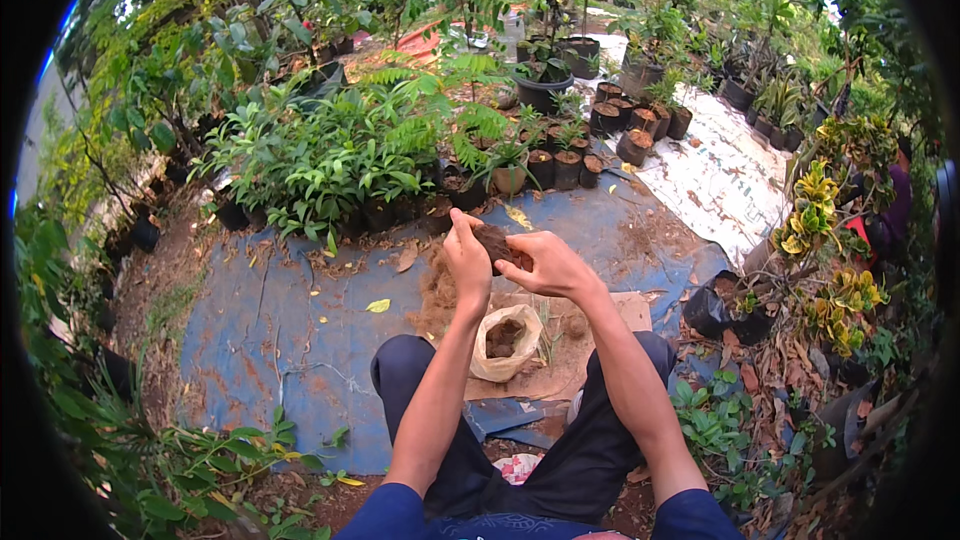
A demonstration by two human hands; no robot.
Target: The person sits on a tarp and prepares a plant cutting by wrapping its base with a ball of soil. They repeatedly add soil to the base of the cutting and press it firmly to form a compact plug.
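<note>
Both hands are raised over the mat, in front of my knees. A dark brown clump [491,241], fibrous or soil-like, lies between them. My left hand [466,259] cups it from the left with the fingers pointing up. From the right, my right hand [547,262] pinches its edge with thumb and curled fingers. Below the hands an open pale plastic sack [506,371] with brown material inside stands on a piece of cardboard [634,307]. Loose brown fibre [439,289] is heaped left of the sack, partly hidden by my left hand. Thin green leaf blades [551,337] lie beside the sack.
A worn blue tarpaulin [322,330] covers the ground. Leafy seedlings [337,157] and black soil-filled bags [566,169] line its far side. A white sheet [731,165] runs off at right. A variegated shrub [810,232] partly hides another person [892,202].
</note>
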